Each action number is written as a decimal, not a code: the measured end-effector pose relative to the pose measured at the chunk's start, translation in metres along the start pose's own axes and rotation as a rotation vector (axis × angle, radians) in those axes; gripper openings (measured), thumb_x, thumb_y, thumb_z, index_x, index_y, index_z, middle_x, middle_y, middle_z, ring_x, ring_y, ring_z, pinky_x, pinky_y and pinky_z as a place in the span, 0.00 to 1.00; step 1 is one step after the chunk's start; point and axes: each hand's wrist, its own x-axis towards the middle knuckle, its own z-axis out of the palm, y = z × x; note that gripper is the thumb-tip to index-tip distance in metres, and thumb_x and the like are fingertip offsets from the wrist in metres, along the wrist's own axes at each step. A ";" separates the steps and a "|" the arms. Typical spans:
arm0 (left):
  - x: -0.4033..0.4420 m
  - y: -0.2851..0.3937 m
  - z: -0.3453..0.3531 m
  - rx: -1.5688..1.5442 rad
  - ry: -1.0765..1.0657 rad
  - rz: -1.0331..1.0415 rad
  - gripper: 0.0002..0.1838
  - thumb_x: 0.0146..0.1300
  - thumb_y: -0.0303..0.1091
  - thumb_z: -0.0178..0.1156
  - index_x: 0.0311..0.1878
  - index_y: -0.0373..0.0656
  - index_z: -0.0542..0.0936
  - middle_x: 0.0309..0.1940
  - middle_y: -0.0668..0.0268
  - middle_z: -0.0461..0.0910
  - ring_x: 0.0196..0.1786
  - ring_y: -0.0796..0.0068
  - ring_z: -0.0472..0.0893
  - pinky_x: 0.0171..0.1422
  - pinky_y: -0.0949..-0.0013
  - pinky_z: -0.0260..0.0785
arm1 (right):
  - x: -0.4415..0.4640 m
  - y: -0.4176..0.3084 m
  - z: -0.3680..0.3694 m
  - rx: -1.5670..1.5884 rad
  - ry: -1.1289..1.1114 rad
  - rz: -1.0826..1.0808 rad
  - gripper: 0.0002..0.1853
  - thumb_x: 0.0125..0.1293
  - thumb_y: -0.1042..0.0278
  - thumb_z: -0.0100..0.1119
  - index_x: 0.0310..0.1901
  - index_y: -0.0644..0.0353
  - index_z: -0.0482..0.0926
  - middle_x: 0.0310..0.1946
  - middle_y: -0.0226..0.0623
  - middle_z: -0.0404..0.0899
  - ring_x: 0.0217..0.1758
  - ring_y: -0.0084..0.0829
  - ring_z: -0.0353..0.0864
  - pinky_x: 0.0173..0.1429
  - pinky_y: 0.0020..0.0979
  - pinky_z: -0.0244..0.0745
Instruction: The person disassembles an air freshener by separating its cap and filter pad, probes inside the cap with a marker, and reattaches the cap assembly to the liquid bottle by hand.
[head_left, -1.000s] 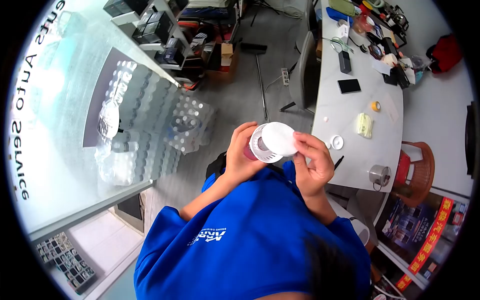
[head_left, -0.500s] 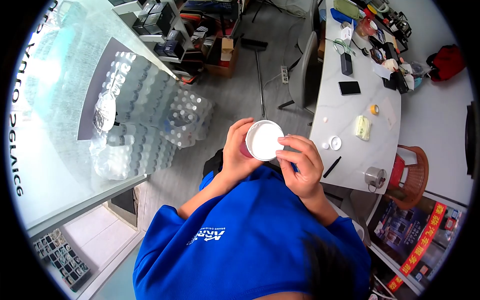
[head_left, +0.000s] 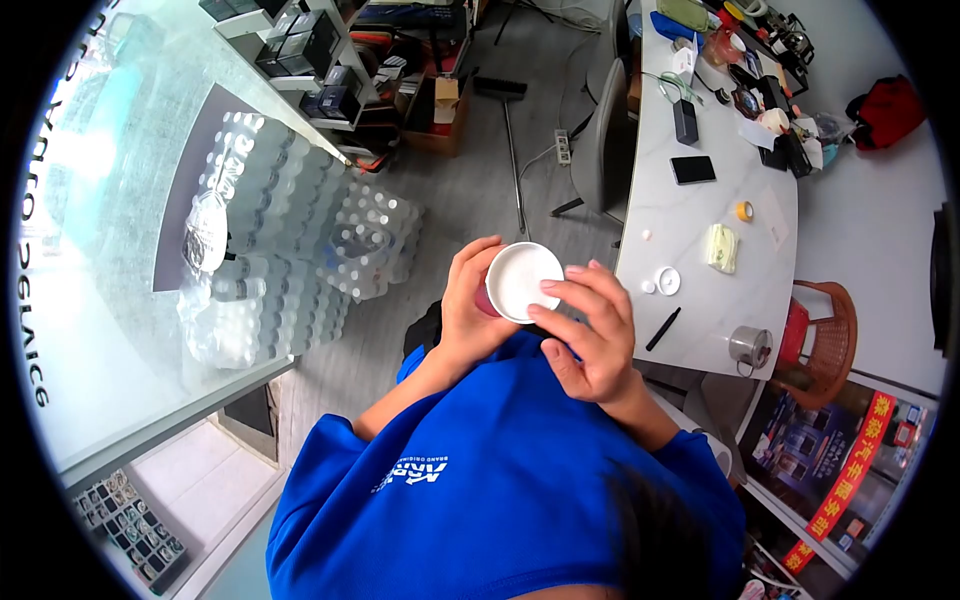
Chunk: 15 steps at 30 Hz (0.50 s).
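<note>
My left hand (head_left: 466, 308) is wrapped round a small round tub (head_left: 518, 278) with a white rim and a pinkish-red side, held in front of my chest. The tub's top faces up and shows a smooth white surface inside the rim; whether that is a seal or the contents I cannot tell. My right hand (head_left: 598, 338) is open, its fingers stretched over the near right part of the rim and fingertips at the white surface. Its thumb hangs apart from the tub.
To the right, a white table (head_left: 640, 320) bears a round white lid (head_left: 667, 281), a black pen (head_left: 663, 329), a phone (head_left: 693, 170), yellow tape (head_left: 744, 211), a wrapped packet (head_left: 722, 248) and a metal pot (head_left: 749, 346). Bottle packs (head_left: 270, 240) stand left; a broom (head_left: 515, 160) lies ahead.
My right thumb has come away from the tub's side and swung down toward me. The right fingers have moved from the rim's edge over the white surface. My left hand keeps its hold.
</note>
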 end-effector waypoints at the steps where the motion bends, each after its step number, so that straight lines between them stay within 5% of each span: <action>1: 0.000 0.000 -0.001 -0.005 -0.002 0.001 0.37 0.41 0.36 0.78 0.57 0.38 0.75 0.58 0.52 0.73 0.64 0.57 0.71 0.64 0.59 0.67 | -0.001 -0.001 0.001 -0.001 0.003 0.003 0.12 0.65 0.62 0.60 0.45 0.58 0.84 0.50 0.36 0.80 0.55 0.39 0.76 0.66 0.45 0.66; 8: -0.003 0.002 0.002 -0.034 0.007 -0.007 0.35 0.43 0.36 0.77 0.56 0.39 0.75 0.58 0.53 0.73 0.64 0.56 0.73 0.62 0.59 0.70 | -0.010 -0.001 0.013 0.017 -0.063 0.035 0.15 0.67 0.58 0.57 0.46 0.58 0.84 0.48 0.37 0.79 0.50 0.36 0.76 0.68 0.48 0.63; 15: -0.002 0.012 0.009 -0.060 0.019 -0.067 0.31 0.43 0.37 0.77 0.52 0.39 0.77 0.54 0.56 0.76 0.63 0.55 0.72 0.63 0.58 0.68 | -0.008 -0.004 0.014 0.001 -0.055 0.064 0.17 0.68 0.61 0.56 0.54 0.58 0.82 0.56 0.39 0.76 0.59 0.42 0.74 0.73 0.51 0.56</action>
